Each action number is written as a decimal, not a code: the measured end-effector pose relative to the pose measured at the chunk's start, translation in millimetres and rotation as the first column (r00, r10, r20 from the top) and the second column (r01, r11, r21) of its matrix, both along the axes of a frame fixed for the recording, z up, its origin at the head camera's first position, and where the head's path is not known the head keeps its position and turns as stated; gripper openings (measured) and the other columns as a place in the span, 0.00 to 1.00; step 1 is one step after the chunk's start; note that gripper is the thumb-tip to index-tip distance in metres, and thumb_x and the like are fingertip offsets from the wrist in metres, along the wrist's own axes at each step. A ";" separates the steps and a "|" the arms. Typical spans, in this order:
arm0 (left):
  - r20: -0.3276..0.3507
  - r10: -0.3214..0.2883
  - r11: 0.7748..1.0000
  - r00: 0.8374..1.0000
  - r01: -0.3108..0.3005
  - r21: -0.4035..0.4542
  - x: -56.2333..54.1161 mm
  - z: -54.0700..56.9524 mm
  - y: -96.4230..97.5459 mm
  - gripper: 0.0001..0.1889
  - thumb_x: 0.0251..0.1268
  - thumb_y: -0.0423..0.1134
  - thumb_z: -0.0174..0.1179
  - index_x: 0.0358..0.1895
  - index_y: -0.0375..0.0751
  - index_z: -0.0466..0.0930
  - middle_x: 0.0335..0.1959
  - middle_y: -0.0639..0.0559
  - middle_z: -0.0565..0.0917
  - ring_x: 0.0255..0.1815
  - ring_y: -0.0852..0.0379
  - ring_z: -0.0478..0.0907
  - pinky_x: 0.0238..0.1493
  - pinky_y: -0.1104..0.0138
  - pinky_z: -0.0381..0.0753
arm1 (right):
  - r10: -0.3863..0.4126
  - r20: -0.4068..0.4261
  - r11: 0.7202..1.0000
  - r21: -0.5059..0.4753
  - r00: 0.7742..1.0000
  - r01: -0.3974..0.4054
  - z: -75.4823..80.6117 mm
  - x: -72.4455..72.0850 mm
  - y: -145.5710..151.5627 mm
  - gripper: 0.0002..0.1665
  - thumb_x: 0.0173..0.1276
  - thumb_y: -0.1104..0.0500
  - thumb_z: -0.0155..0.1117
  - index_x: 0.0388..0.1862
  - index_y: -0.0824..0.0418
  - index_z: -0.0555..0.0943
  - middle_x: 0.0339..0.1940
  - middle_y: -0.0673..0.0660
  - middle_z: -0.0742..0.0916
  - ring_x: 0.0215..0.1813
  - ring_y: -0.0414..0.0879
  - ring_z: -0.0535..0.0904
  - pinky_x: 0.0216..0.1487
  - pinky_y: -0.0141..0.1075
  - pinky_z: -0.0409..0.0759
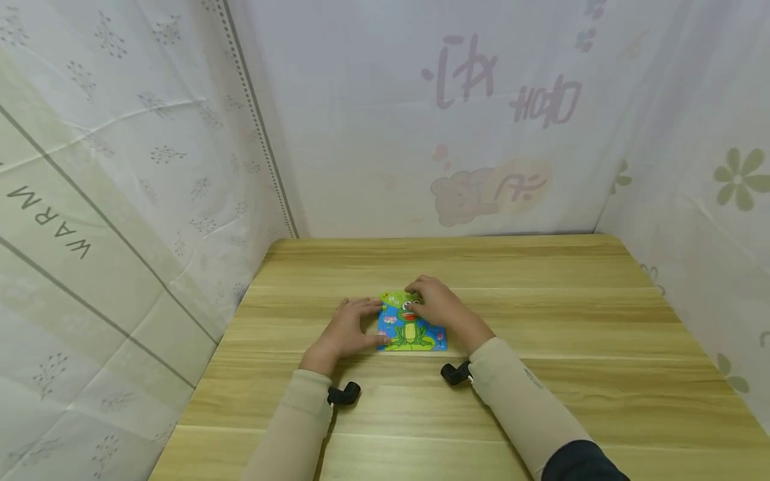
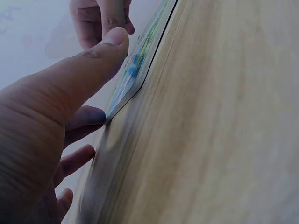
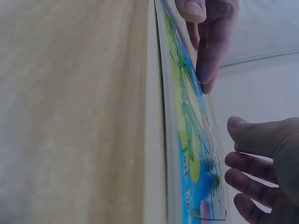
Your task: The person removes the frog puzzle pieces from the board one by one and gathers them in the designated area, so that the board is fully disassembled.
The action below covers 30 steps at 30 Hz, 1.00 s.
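Observation:
A flat frog picture board (image 1: 411, 335), blue and green with rounded corners, lies on the wooden table. Thin lines across its face, seen in the right wrist view, look like joins of a jigsaw puzzle. My left hand (image 1: 349, 329) steadies its left side: the thumb (image 2: 105, 51) lies over the near left corner and the fingers reach along the left edge. Over the far right part hovers my right hand (image 1: 442, 307), thumb and fingers apart around the frog's head. No piece shows between those fingers (image 3: 250, 163). That hand hides the board's far right corner.
The wooden table (image 1: 541, 401) extends on all sides of the board. Pale printed curtains hang behind (image 1: 373, 133) and along both sides. A small black wrist camera (image 1: 344, 394) sits at my left cuff, and another black camera (image 1: 455, 373) at the right.

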<state>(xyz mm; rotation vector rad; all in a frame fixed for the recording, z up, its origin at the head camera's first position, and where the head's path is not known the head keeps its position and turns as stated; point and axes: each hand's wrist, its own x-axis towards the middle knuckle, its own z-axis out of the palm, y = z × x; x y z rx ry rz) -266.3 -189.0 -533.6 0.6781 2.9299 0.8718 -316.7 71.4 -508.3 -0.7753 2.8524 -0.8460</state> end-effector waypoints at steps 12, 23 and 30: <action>0.014 -0.001 1.000 1.000 0.001 0.016 4.5 0.1 0.0 0.46 0.52 0.63 0.79 0.74 0.49 0.77 0.76 0.50 0.73 0.80 0.46 0.62 0.84 0.47 0.46 | 0.032 0.016 0.993 0.112 0.999 -0.033 3.5 -1.9 -11.4 0.23 0.76 0.52 0.70 0.65 0.58 0.84 0.54 0.52 0.82 0.59 0.50 0.77 0.65 0.45 0.79; 0.028 0.015 0.999 1.000 -0.015 0.031 3.8 -1.4 0.3 0.46 0.50 0.63 0.80 0.74 0.51 0.77 0.77 0.53 0.72 0.80 0.47 0.62 0.78 0.44 0.62 | 0.036 0.008 0.976 0.213 0.999 -0.037 1.0 -11.3 -20.1 0.20 0.76 0.49 0.69 0.62 0.53 0.84 0.53 0.52 0.81 0.57 0.50 0.74 0.63 0.46 0.79; 0.033 0.018 0.999 0.999 -0.019 0.028 2.5 -3.6 0.7 0.46 0.51 0.62 0.80 0.74 0.51 0.76 0.77 0.52 0.72 0.81 0.47 0.61 0.79 0.44 0.62 | 0.035 0.036 0.976 0.212 0.999 -0.042 0.0 -15.1 -21.5 0.18 0.77 0.52 0.67 0.61 0.54 0.84 0.54 0.53 0.80 0.59 0.51 0.73 0.65 0.46 0.78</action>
